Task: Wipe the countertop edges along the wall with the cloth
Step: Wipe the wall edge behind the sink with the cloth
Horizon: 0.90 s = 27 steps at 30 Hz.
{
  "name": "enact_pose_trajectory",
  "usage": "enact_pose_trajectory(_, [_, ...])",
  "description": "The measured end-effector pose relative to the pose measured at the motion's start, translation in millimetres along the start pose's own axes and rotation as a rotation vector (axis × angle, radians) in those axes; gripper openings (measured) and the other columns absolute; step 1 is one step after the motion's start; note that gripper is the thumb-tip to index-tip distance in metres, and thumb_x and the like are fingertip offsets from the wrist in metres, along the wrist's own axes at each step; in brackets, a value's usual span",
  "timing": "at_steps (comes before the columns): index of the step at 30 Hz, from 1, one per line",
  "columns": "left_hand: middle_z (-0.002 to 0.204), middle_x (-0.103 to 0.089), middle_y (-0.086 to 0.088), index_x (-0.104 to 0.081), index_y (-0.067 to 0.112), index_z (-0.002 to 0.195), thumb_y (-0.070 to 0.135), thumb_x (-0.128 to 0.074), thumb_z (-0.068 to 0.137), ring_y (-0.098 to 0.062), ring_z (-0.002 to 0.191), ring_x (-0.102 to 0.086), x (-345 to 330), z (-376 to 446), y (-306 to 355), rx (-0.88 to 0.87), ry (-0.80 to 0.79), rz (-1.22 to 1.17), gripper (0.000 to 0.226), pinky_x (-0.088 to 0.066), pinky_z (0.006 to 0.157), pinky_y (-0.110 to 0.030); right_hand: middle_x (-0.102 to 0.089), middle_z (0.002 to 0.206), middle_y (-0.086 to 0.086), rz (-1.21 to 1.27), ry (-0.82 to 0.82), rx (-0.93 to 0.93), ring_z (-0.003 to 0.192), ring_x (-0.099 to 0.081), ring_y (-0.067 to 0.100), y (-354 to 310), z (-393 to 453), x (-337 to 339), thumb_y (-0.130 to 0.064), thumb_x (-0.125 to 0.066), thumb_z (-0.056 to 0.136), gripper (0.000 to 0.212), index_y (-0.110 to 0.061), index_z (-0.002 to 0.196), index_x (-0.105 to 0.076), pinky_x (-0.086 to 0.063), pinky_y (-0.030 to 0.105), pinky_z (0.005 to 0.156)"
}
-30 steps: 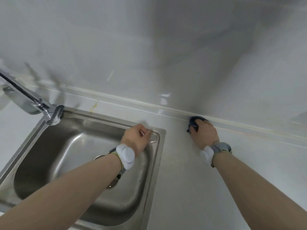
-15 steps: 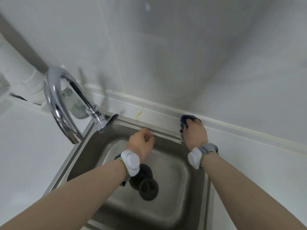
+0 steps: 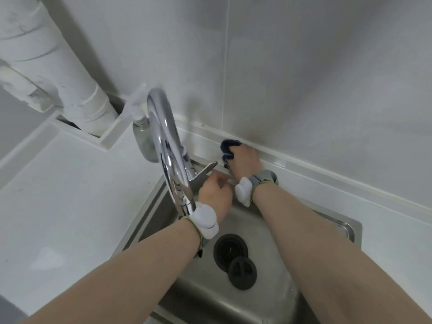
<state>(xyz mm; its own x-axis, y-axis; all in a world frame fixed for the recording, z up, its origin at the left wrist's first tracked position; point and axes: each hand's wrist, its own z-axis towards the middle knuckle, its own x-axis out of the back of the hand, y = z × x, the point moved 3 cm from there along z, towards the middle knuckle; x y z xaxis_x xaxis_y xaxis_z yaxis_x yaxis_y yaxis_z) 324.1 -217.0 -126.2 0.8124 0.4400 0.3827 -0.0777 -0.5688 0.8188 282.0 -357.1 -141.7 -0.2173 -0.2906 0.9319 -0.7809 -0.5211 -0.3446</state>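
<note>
My right hand (image 3: 245, 160) was curled round the dark blue cloth (image 3: 230, 146), bunching it up and pressing it onto the raised white ledge (image 3: 327, 174) where the surface (image 3: 70, 188) met the tiled wall (image 3: 304, 78). The cloth sat right in that seam, just behind the back rim of the steel sink (image 3: 339, 226) and a little to the right of the tap's base. Only the front part of the cloth showed past my knuckles; the rest was hidden in my grip.

My left hand (image 3: 215, 197) hung over the back of the sink basin with its fingers loosely curled and nothing in them that I could see. It was just beside the flat lever of the chrome tap (image 3: 163, 146), whose tall arched spout crossed in front of my left wrist. Both wrists wore bands with white pods.

In the sink bottom lay a dark drain (image 3: 230, 252) with a round black stopper (image 3: 242, 273) resting beside it, overlapping its near edge. To the left, in the corner, white pipes (image 3: 46, 66) ran down behind the surface through a boxed cut-out.
</note>
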Motion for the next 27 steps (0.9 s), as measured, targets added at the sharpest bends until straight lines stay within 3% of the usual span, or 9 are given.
enact_pose_trajectory(4, [0.108,-0.065,-0.002,-0.061,0.018,0.111,0.02,-0.055,0.091,-0.023,0.098,-0.061,6,4,-13,0.018,-0.007,0.063,0.021,-0.051,0.088,-0.035,-0.063,0.105,0.017,-0.055,-0.049,-0.022,0.092,-0.061,0.033,2,5,-1,-0.015,-0.048,0.091,0.021,-0.003,0.097,-0.065,-0.045,0.031,0.068])
enact_pose_trajectory(9, [0.096,-0.06,0.005,-0.056,0.025,0.11,0.024,-0.054,0.089,-0.012,0.08,-0.059,-4,4,-20,0.03,-0.07,0.145,0.022,-0.043,0.062,-0.023,-0.062,0.107,0.016,-0.109,-0.09,-0.112,0.095,-0.061,0.032,30,-14,10,-0.014,-0.048,0.09,0.018,-0.005,0.096,-0.063,-0.044,0.03,0.07])
enact_pose_trajectory(18, [0.083,-0.059,0.002,-0.059,0.02,0.107,0.017,-0.053,0.089,-0.016,0.071,-0.056,-41,3,-4,-0.07,-0.073,0.189,0.019,-0.04,0.064,-0.022,-0.062,0.108,0.019,-0.164,-0.036,-0.28,0.094,-0.06,0.038,152,-101,40,-0.021,-0.046,0.093,0.023,-0.01,0.113,-0.05,-0.048,0.038,0.073])
enact_pose_trajectory(23, [0.08,-0.061,0.002,-0.057,0.023,0.104,0.018,-0.052,0.089,-0.017,0.071,-0.06,-57,3,6,-0.096,-0.139,0.22,0.017,-0.044,0.062,-0.023,-0.062,0.111,0.018,-0.16,-0.042,-0.493,0.093,-0.061,0.037,217,-148,56,-0.024,-0.044,0.094,0.024,-0.015,0.116,-0.046,-0.042,0.035,0.069])
enact_pose_trajectory(27, [0.077,-0.061,0.005,-0.057,0.025,0.101,0.019,-0.052,0.088,-0.01,0.069,-0.059,-65,2,9,-0.148,-0.172,0.236,0.015,-0.042,0.058,-0.021,-0.062,0.114,0.019,-0.095,-0.019,-0.693,0.096,-0.06,0.036,225,-156,60,-0.026,-0.046,0.094,0.027,-0.012,0.118,-0.045,-0.04,0.033,0.069])
